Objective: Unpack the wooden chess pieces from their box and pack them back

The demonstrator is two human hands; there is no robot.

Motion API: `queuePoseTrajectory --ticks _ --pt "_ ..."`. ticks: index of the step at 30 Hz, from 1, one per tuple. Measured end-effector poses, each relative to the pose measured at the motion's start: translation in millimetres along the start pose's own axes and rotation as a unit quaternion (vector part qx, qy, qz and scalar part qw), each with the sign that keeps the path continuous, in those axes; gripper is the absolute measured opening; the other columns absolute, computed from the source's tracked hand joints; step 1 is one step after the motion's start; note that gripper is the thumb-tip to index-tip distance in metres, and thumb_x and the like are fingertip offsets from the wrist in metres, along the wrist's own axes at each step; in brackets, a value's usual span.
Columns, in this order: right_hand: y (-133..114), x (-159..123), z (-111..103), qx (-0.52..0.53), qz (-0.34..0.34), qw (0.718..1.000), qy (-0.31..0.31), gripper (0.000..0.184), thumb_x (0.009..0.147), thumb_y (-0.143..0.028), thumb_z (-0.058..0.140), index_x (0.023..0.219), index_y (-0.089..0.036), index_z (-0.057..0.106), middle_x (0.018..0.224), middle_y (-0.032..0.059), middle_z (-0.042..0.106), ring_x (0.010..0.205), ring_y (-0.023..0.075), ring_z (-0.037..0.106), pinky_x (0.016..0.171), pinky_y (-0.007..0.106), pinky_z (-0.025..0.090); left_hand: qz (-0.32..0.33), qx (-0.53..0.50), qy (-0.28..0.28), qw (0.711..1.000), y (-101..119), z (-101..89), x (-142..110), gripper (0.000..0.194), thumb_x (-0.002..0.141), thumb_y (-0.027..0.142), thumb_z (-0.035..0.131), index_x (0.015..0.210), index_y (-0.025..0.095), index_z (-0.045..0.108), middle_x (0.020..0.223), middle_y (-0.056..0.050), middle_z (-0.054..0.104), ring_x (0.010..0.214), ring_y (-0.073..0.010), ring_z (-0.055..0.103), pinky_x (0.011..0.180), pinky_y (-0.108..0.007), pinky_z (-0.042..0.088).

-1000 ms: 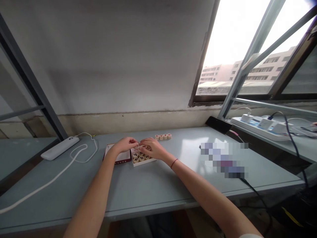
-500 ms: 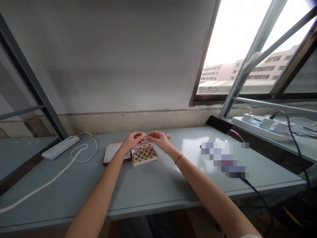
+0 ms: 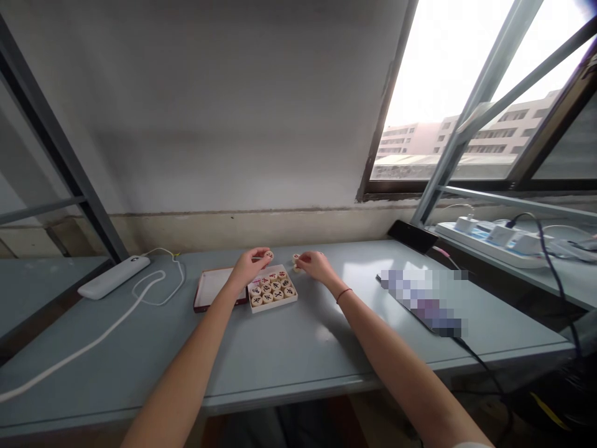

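Note:
My left hand (image 3: 250, 266) is closed, pinching a round wooden xiangqi piece (image 3: 269, 255) above the back of a white box (image 3: 275, 305). Rows of xiangqi pieces (image 3: 278, 295) with black and red characters lie in that box, face up, with a bare spot at its back left. To the right of the box, my right hand (image 3: 316, 266) has its fingertips pinched at a small group of loose xiangqi pieces (image 3: 296, 256) on the table. Its fingers partly hide those pieces. Left of the white box lies the box lid (image 3: 217, 281), dark red outside and white inside.
A white power bank (image 3: 114, 277) with a white cable sits on the left. On the right are a blurred-out flat device (image 3: 422, 305) with a black cable, a dark phone (image 3: 412, 237) and a white power strip (image 3: 494, 244). Metal frame posts flank the table (image 3: 289, 354).
My hands have moved apart. The left keeps a xiangqi piece over the box, while the right has shifted right to the loose pieces on the table.

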State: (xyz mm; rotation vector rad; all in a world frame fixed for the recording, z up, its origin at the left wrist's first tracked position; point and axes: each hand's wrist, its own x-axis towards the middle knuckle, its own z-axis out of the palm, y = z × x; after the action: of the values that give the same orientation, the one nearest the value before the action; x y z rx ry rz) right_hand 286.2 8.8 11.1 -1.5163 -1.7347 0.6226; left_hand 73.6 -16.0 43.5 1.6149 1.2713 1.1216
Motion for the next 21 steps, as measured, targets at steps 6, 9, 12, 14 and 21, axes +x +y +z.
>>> queuePoseTrajectory --ticks 6,9,12,14,21 --pt "-39.0 -16.1 2.5 0.204 -0.062 0.967 -0.137 0.041 0.076 -0.053 0.050 0.077 -0.014 0.064 0.058 -0.0006 0.050 0.050 0.0086 0.039 0.047 0.021 0.030 0.061 0.043 -0.006 0.997 -2.8 11.5 -1.1 0.037 0.074 0.042 0.061 0.101 0.017 0.059 0.095 -0.007 0.065 0.084 -0.0174 0.062 0.070 -0.027 0.051" --pt "-38.6 -15.4 1.2 0.216 -0.035 0.968 -0.121 0.037 0.076 -0.049 0.051 0.067 -0.014 0.059 0.060 0.0006 0.052 0.050 0.0082 0.039 0.046 0.020 0.029 0.075 0.085 -0.015 0.993 -1.5 13.2 -3.8 0.036 0.079 0.042 0.055 0.105 0.018 0.058 0.093 -0.007 0.066 0.082 -0.0173 0.062 0.070 -0.026 0.050" --pt "-24.4 -9.1 -1.9 0.115 0.022 0.991 -0.060 0.034 0.075 -0.042 0.049 0.054 -0.016 0.051 0.049 -0.0024 0.044 0.045 0.0077 0.035 0.045 0.021 0.026 0.084 0.232 -0.029 0.969 -2.3 11.9 -7.0 0.035 0.085 0.041 0.044 0.109 0.019 0.059 0.098 -0.007 0.065 0.084 -0.0184 0.061 0.074 -0.027 0.047" --pt "-12.2 -4.5 -3.3 0.020 0.044 0.998 -0.038 0.034 0.074 -0.038 0.048 0.048 -0.016 0.047 0.044 -0.0029 0.040 0.044 0.0082 0.035 0.046 0.022 0.026 0.084 0.344 -0.053 0.934 -5.0 11.1 -8.1 0.035 0.088 0.039 0.038 0.102 0.020 0.063 0.101 -0.008 0.064 0.088 -0.0199 0.060 0.076 -0.028 0.044" --pt "4.0 0.1 -2.6 -0.148 0.044 0.987 -0.036 0.032 0.076 -0.028 0.043 0.046 -0.018 0.042 0.047 -0.0005 0.045 0.051 0.0110 0.043 0.049 0.023 0.026 0.037 0.468 -0.106 0.877 -9.2 12.1 -8.5 0.039 0.089 0.039 0.030 0.089 0.023 0.066 0.096 -0.007 0.068 0.090 -0.0232 0.060 0.074 -0.030 0.041"
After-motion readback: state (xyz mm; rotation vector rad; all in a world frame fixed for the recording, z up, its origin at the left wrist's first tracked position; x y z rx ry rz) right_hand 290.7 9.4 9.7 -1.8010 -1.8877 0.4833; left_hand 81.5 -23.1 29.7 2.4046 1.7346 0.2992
